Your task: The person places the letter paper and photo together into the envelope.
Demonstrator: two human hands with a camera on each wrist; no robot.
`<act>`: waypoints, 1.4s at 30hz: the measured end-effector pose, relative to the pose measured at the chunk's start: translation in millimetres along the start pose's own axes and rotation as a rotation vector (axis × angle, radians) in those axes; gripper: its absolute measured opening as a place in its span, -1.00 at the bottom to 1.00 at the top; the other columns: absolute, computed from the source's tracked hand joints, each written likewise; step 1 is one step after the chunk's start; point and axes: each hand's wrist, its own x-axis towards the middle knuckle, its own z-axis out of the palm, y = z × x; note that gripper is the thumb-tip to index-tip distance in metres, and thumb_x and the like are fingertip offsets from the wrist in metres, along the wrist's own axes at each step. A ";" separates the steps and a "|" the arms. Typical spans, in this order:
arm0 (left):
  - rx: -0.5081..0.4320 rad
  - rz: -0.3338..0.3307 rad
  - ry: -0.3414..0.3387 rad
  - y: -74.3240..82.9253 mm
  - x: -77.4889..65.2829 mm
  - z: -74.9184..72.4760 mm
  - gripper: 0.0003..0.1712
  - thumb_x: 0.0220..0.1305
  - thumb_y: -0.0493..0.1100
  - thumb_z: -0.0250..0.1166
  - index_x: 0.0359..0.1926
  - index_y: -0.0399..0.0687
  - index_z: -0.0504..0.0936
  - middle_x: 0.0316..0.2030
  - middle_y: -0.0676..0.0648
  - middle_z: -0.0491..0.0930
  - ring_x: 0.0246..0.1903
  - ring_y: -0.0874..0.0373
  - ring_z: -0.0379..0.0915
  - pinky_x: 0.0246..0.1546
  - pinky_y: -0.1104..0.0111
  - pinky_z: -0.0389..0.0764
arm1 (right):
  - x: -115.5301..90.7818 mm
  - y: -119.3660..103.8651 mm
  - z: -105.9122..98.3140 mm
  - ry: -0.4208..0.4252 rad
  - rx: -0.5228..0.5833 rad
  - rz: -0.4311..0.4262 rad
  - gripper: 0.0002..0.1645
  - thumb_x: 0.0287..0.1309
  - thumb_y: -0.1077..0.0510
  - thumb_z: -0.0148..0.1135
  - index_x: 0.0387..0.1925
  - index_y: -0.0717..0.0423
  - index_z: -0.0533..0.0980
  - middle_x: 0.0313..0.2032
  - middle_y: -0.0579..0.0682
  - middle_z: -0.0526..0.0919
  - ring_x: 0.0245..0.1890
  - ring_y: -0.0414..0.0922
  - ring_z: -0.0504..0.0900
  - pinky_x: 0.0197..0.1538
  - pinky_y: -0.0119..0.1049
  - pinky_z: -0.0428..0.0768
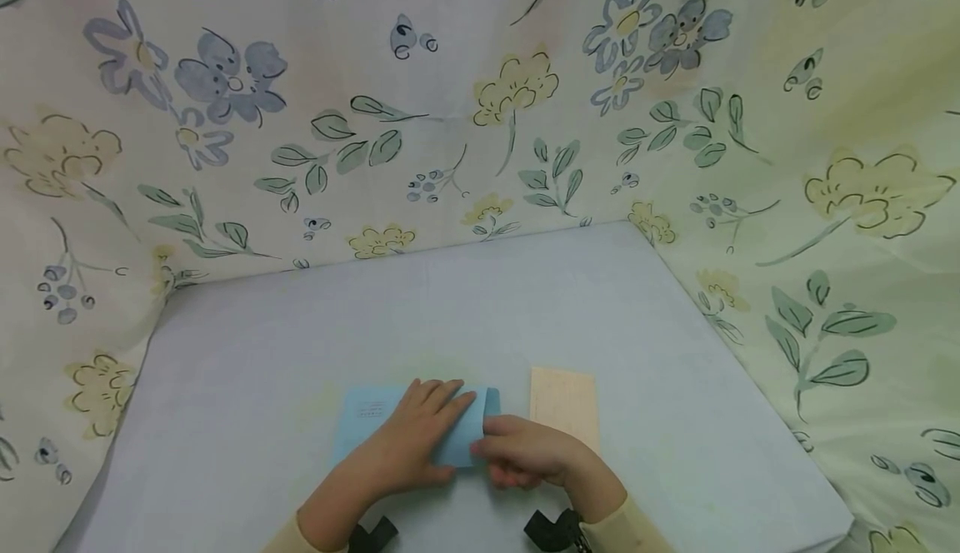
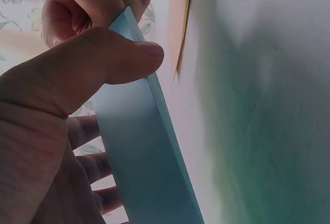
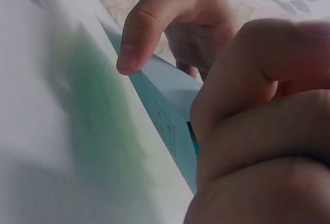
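Here's the light-blue flat, rectangular box (image 1: 459, 443), lying near the front of the white cloth-covered table (image 1: 420, 311). The left hand (image 1: 420, 432) spreads straight fingers over its top, thumb along the near edge. The right hand (image 1: 534, 455), tightly curled, grips the right end, fingertips partly hidden, just beside a pale peach rectangular card (image 1: 564, 403).
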 end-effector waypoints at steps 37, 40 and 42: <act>0.000 -0.091 0.010 -10.5 -5.2 2.6 0.11 -0.01 0.06 0.62 0.52 -0.09 0.30 0.46 -0.20 0.26 0.39 -0.18 0.17 0.40 -0.30 0.07 | -36.0 -11.5 -22.2 0.515 -0.486 -0.132 -0.45 0.30 0.09 0.37 0.26 0.21 0.53 -0.25 -0.09 0.61 -0.17 -0.10 0.60 -0.09 -0.24 0.59; 0.001 -0.093 0.010 -10.6 -5.2 2.2 0.11 -0.01 0.06 0.62 0.51 -0.11 0.30 0.46 -0.21 0.26 0.38 -0.19 0.17 0.39 -0.31 0.07 | -39.1 -13.7 -24.1 0.556 -0.484 -0.124 -0.42 0.27 0.10 0.40 0.26 0.23 0.52 -0.23 -0.07 0.60 -0.14 -0.09 0.60 -0.07 -0.21 0.60; -0.002 -0.092 0.011 -10.9 -5.4 1.8 0.11 -0.01 0.05 0.62 0.51 -0.12 0.30 0.46 -0.21 0.26 0.38 -0.19 0.17 0.39 -0.31 0.07 | -40.4 -14.3 -25.0 0.609 -0.508 -0.099 -0.41 0.25 0.11 0.42 0.27 0.21 0.52 -0.19 -0.05 0.61 -0.11 -0.09 0.59 -0.04 -0.14 0.61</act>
